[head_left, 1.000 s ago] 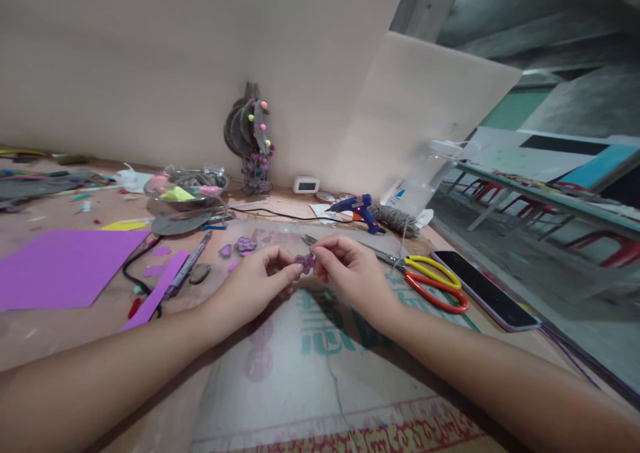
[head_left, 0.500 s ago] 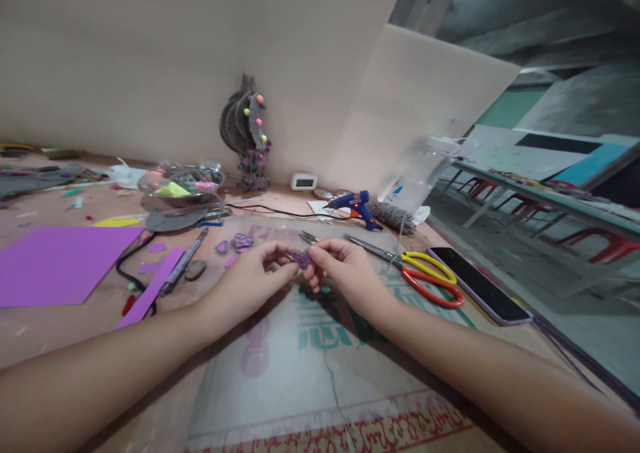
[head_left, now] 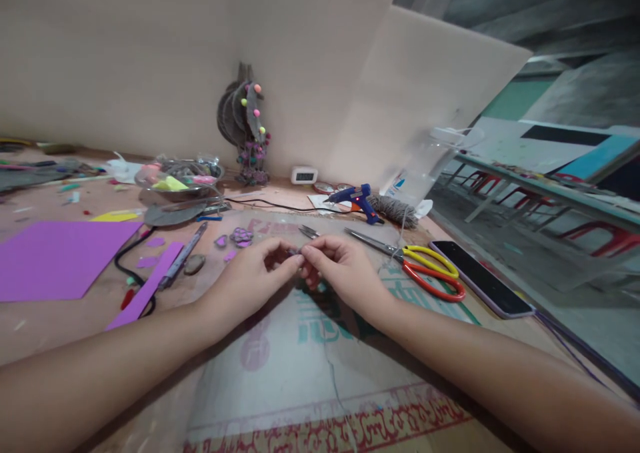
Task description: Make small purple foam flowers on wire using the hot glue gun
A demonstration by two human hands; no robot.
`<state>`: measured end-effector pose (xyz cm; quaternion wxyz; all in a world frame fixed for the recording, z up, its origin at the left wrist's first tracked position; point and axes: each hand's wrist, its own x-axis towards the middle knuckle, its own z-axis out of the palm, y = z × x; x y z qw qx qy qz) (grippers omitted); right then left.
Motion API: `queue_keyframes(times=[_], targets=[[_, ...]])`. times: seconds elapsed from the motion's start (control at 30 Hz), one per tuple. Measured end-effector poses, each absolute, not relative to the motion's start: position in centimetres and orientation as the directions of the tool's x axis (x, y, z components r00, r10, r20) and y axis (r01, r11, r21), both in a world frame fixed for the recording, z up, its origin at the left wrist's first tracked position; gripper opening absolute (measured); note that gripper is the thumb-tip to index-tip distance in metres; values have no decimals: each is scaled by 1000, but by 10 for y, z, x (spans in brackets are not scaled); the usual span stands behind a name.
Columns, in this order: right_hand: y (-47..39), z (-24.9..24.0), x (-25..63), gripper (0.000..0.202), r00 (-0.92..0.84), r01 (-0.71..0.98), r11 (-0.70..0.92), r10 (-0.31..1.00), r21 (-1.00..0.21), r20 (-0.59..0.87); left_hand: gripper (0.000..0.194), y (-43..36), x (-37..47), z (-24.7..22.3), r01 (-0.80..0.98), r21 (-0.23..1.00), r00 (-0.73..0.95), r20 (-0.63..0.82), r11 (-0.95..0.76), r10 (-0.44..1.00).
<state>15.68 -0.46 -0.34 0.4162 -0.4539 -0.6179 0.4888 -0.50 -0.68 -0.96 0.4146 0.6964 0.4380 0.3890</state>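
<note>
My left hand (head_left: pixel 270 266) and my right hand (head_left: pixel 333 266) meet at the fingertips over the printed sheet (head_left: pixel 280 386). Both are closed in a pinch around a small purple and grey piece (head_left: pixel 294 251), mostly hidden by the fingers. Behind my left hand lie a small purple heart (head_left: pixel 221 241) and a purple flower-like piece with grey outlines (head_left: pixel 242 237). Scissors (head_left: pixel 430 266) with yellow and red handles lie open to the right of my right hand. Pointed metal tips (head_left: pixel 309 231) show just behind my fingers.
Purple foam sheet (head_left: pixel 60 259), purple strip (head_left: pixel 145 289) and pen (head_left: pixel 184 256) lie left. Toward the wall are a filled bowl (head_left: pixel 180 190), white clock (head_left: pixel 304 175), blue glue gun (head_left: pixel 357 201) and grey yarn (head_left: pixel 395 210). A phone (head_left: pixel 480 278) lies right.
The fingertips have closed over the small purple piece, which showed plainly between them before. The view has shifted slightly.
</note>
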Motion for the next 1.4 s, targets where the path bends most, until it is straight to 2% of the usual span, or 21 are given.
queue_keyframes(times=[0.17,0.33,0.47,0.63,1.0,1.1,1.23,1.3,1.4], targets=[[-4,-3,159,20,-232,171,113,970,-979,71,20,-7,-5,-8,312,908,314,181,-281,932],[-5,0,161,25,-269,142,180,953,-973,137,21,-7,-5,-7,357,886,306,189,-296,933],[-6,-2,161,17,-264,70,113,960,-991,91,23,-6,-7,-9,332,896,327,183,-294,927],[-6,-4,159,17,-286,50,80,956,-996,62,23,-6,-7,-10,302,906,335,189,-295,923],[-8,-5,158,14,-265,110,93,962,-990,61,23,-10,-7,-8,317,888,348,219,-334,912],[-9,-5,159,15,-241,140,128,966,-982,92,21,-10,-6,-8,267,909,368,211,-320,906],[-9,-3,160,16,-207,169,143,973,-975,107,14,-10,-5,-10,127,970,382,146,-208,913],[-9,-3,160,16,-194,186,143,975,-972,106,18,-10,-5,-12,76,980,358,147,-186,922],[-9,-3,159,15,-197,207,145,975,-968,104,22,-9,-6,-14,101,969,343,180,-226,922]])
